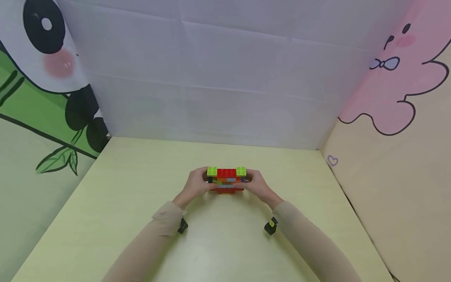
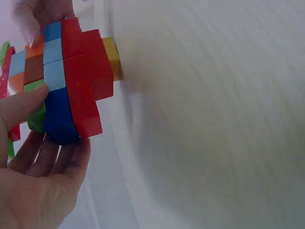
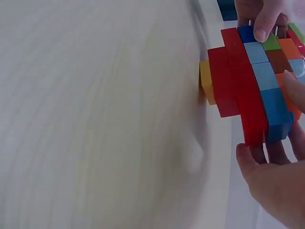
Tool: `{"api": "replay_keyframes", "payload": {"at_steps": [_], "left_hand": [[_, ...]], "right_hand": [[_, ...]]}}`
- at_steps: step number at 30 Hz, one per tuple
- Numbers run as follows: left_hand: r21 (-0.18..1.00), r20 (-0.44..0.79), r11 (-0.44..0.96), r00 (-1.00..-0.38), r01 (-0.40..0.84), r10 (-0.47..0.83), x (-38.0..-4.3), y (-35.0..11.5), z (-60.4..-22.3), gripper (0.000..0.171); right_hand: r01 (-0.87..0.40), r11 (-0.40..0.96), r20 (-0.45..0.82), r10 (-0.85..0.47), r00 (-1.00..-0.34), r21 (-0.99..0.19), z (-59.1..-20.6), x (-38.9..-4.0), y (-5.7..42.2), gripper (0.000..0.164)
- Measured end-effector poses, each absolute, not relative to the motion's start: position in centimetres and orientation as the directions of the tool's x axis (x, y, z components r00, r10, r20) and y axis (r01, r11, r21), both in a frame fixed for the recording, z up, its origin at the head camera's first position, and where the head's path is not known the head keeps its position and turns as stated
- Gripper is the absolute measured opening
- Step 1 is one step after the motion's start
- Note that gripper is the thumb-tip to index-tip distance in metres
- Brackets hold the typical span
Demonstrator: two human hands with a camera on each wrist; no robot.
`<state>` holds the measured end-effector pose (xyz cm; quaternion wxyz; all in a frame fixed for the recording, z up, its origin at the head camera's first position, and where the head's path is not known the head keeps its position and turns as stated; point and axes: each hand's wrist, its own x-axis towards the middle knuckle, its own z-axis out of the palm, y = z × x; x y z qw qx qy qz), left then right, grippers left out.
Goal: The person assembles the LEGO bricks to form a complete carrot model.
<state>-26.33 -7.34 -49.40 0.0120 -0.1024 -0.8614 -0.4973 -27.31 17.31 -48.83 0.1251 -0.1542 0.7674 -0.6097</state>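
A structure of stacked toy building blocks stands upright between the two hands above the pale table. Lime-green and red studded blocks form its top; orange, brown, blue and light blue ones make up the middle. Lower down come wide red blocks, with a small yellow block at the very bottom. My left hand grips the left end, thumb across the front and fingers behind. The right end is held likewise by my right hand. Whether the yellow block touches the table, I cannot tell.
The light wooden table spreads around the hands. A white cloth wall rises behind it, with cartoon-printed panels at both sides. Small black devices sit at the wrists, beside the beige sleeves.
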Motion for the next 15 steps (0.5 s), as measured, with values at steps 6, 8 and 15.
{"api": "replay_keyframes", "payload": {"at_steps": [6,8,15], "left_hand": [[0.872,0.121,0.451,-0.977,0.189,0.175,-26.6,-7.9,-49.9,0.045],[0.875,0.119,0.446,-0.977,0.187,0.176,-26.7,-8.0,-50.0,0.046],[0.890,0.071,0.436,-0.985,0.133,0.155,-26.7,-8.2,-50.1,0.045]], "right_hand": [[-0.094,0.192,0.025,-0.335,-0.942,-0.977,-50.5,-27.5,18.3,0.039],[-0.102,0.217,0.027,-0.326,-0.945,-0.971,-50.6,-27.5,18.4,0.039],[-0.099,0.262,0.012,-0.313,-0.950,-0.960,-50.9,-27.5,18.6,0.040]]}}
